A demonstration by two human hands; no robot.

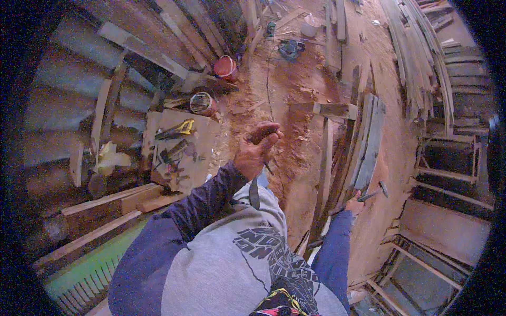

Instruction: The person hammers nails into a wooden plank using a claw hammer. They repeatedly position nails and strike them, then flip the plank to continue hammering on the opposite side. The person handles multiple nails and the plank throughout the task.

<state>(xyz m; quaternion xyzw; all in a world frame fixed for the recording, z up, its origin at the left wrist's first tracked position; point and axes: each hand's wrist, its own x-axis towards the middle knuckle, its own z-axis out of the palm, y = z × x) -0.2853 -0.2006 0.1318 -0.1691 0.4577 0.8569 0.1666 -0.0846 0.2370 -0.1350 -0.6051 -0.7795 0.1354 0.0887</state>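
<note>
My left hand (257,149) is raised in front of me over the reddish, sawdust-covered floor (295,79). Its fingers are closed around a brown wooden-handled tool (262,131), and a thin dark metal shaft sticks out below the fist. My right hand (353,204) hangs low at my right side, next to several leaning grey planks (369,142). It grips the handle of a hammer (375,193), whose head points away to the right. Both arms wear dark blue sleeves.
A board (205,142) on the left carries a yellow-handled saw (176,129) and small hand tools. Behind it stand a round tin (202,102) and a red bucket (225,67). Long planks (421,58) are stacked at the upper right, wooden frames (448,174) at the right, and a power tool (291,48) lies far ahead.
</note>
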